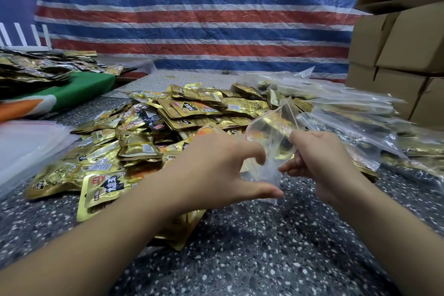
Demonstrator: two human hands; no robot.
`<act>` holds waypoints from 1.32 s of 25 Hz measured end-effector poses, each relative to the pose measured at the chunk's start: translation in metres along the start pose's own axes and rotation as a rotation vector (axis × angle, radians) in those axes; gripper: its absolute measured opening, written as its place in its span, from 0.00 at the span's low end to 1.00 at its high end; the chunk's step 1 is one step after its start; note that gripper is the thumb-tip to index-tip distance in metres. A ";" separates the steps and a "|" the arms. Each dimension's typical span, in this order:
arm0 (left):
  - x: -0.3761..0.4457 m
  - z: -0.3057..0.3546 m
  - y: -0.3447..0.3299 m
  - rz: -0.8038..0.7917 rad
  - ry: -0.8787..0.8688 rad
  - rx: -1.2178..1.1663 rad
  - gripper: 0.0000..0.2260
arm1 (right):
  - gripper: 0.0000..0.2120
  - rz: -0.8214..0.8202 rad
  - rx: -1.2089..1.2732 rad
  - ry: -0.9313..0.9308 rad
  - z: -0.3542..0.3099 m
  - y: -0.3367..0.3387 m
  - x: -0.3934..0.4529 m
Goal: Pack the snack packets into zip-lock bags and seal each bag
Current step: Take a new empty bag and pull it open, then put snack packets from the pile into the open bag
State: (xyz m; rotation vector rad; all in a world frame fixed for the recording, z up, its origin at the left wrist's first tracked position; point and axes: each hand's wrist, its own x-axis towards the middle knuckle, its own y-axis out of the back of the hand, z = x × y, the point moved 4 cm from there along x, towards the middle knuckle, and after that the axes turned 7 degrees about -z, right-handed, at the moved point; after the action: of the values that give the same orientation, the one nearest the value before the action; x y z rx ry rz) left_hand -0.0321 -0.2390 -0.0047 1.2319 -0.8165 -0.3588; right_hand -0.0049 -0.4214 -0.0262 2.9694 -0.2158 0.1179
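Holding: both hands are up over the speckled worktop with one clear zip-lock bag between them.
Right hand: the right hand has its fingers curled in, pinching the bag's right edge.
Left hand: the left hand is spread in a wide C, thumb and forefinger apart around the bag's left side; whether they touch the plastic, I cannot tell.
Bag: it stands tilted, mouth away from the person, and looks empty.
Snack packets: a big heap of gold snack packets lies just left of and behind the hands.
Filled bags: a pile of filled bags lies on the right.
Background: cardboard boxes are stacked at far right, against a striped tarp.
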 end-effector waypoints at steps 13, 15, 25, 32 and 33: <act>0.006 -0.051 0.026 0.452 0.179 -0.547 0.26 | 0.27 0.152 0.241 0.048 0.003 0.018 0.012; 0.007 -0.054 0.023 0.420 0.193 -0.585 0.28 | 0.21 0.228 0.185 0.036 0.006 0.026 0.021; 0.010 -0.039 -0.005 0.073 0.105 -0.429 0.24 | 0.08 -0.485 -0.462 0.062 -0.051 -0.043 0.095; 0.010 -0.046 -0.011 -0.038 0.145 -0.367 0.24 | 0.16 -0.806 -1.119 0.480 -0.064 -0.128 0.081; 0.010 -0.047 -0.012 -0.046 0.153 -0.364 0.24 | 0.16 -0.842 -1.175 0.493 -0.062 -0.137 0.079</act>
State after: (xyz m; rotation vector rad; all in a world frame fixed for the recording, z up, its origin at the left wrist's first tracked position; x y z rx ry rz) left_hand 0.0104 -0.2172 -0.0168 0.9256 -0.5617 -0.4246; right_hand 0.0895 -0.2882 0.0209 1.5954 0.7444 0.4159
